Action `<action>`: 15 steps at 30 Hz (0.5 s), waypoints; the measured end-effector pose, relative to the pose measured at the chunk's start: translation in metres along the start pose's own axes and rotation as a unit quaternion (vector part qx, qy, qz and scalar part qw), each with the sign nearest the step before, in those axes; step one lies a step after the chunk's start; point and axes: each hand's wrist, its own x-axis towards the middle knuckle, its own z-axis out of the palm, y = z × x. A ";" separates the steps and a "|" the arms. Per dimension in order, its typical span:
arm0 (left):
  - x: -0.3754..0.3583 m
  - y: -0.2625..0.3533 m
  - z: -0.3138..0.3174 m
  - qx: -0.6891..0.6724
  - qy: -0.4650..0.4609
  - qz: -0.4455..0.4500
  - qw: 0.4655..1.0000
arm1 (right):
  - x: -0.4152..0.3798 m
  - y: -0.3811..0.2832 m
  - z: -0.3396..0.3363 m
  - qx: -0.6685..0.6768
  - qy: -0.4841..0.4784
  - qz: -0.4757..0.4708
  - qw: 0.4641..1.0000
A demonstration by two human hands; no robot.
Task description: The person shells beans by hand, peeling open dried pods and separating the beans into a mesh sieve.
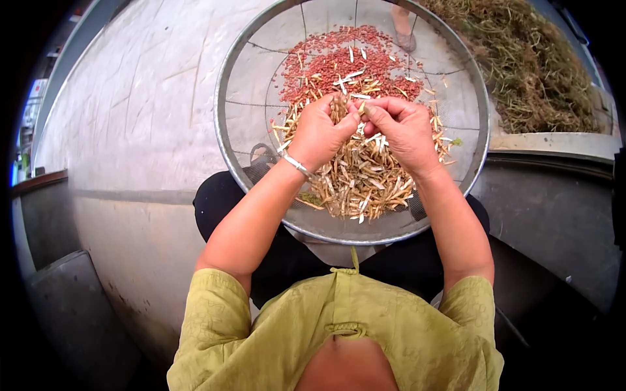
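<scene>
A large round mesh sieve (pixel 223 133) with a metal rim rests over my knees. Red beans (pixel 349 62) are spread across its far part, and a heap of dry tan pods (pixel 372 173) fills the nearer part. Above the pods, my left hand (pixel 323 130), with a bracelet at the wrist, is closed around several brownish pods (pixel 338 107). My right hand (pixel 404 130) is closed beside it, thumb and forefinger pinching a small yellowish pod (pixel 362 109) where the fingertips of both hands nearly meet.
A pile of dried plants (pixel 535 72) lies at the upper right, behind a pale ledge (pixel 554 143). Pale paving (pixel 143 91) stretches to the left. Part of a foot in a shoe (pixel 405 40) shows at the sieve's far side. A dark panel (pixel 81 313) stands at the lower left.
</scene>
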 end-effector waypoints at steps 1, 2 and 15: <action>-0.001 0.001 0.002 -0.003 0.017 0.005 1.000 | 0.001 0.001 0.000 -0.015 -0.001 -0.007 1.000; 0.001 -0.003 0.005 -0.007 0.032 0.006 0.999 | 0.002 0.006 -0.002 -0.029 0.002 -0.011 1.000; 0.006 -0.011 0.007 0.081 0.037 0.087 0.992 | 0.003 0.017 0.003 -0.018 0.051 -0.031 0.998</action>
